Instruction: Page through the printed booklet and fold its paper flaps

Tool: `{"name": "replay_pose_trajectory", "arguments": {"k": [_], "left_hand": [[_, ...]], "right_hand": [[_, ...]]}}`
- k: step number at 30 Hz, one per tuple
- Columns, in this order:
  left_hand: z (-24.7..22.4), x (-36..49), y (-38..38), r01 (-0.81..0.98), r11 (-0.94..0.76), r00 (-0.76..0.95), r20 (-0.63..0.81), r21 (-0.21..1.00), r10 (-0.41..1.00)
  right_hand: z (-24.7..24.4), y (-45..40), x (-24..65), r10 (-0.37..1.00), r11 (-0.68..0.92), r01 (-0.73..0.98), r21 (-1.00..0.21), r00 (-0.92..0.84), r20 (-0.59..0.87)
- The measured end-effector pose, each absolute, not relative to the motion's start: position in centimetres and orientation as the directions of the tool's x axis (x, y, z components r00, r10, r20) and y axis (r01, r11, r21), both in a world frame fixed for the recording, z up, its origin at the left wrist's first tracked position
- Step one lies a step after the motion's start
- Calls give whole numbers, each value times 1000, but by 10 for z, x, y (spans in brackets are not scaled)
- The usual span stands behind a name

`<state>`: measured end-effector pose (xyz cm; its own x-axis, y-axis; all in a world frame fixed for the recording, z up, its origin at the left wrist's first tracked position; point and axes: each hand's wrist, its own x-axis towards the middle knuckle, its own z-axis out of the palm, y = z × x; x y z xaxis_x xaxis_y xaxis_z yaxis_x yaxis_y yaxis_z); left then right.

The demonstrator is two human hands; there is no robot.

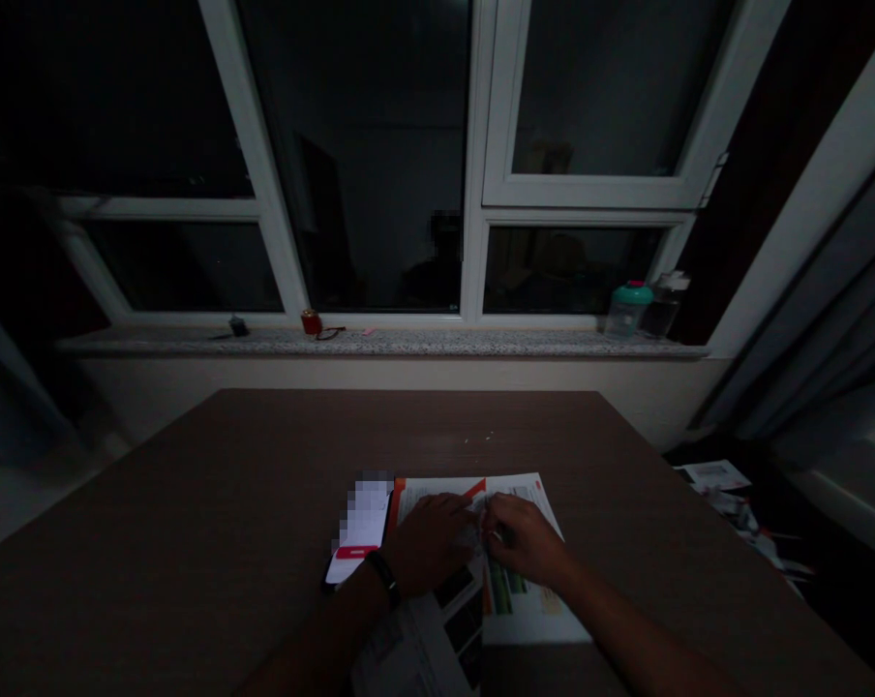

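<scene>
We see a brown table (263, 484) before a dark window (365, 155). The open magazine (531, 620) lies under both hands; its long axis runs away from us. Left hand (437, 532) is spread flat, right hand (521, 532) has curled fingers, their pinch we cannot tell.

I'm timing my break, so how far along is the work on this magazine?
Already done: the magazine lies open. In hand: the left hand rests on its pages; the right hand works near the fold. Left: both hands are yet to leave it; how much more, I can't tell.
</scene>
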<state>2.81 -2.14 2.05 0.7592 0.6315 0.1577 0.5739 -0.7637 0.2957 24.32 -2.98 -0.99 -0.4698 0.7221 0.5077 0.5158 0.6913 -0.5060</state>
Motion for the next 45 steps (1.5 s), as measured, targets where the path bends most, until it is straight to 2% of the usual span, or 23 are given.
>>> {"name": "replay_pose_trajectory", "arguments": {"k": [4, 9, 15, 20, 26, 31, 40, 45], "left_hand": [[20, 28, -20, 578, -760, 759, 147, 297, 635], [16, 26, -19, 577, -757, 750, 169, 307, 640], [19, 27, -22, 552, -769, 758, 191, 324, 624], [21, 28, -21, 537, -781, 771, 190, 320, 608], [19, 29, -18, 533, -782, 774, 189, 323, 605], [15, 28, -16, 532, -776, 771, 186, 338, 609], [17, 27, -19, 503, -783, 782, 193, 366, 592], [27, 30, -20, 531, -779, 788, 145, 334, 599]], "right_hand": [[-10, -28, 242, 680, 733, 492, -470, -526, 510], [-13, -19, 241, 786, 593, 649, -476, -341, 515], [-13, -19, 244, 834, 523, 636, -567, -242, 496], [-14, -23, 244, 810, 576, 572, -584, -303, 502], [-12, -26, 243, 714, 700, 506, -503, -478, 512], [-15, -19, 241, 773, 611, 649, -453, -364, 519], [-22, -13, 246, 883, 442, 580, -685, -148, 445], [-17, -18, 246, 871, 487, 525, -698, -225, 438]]}}
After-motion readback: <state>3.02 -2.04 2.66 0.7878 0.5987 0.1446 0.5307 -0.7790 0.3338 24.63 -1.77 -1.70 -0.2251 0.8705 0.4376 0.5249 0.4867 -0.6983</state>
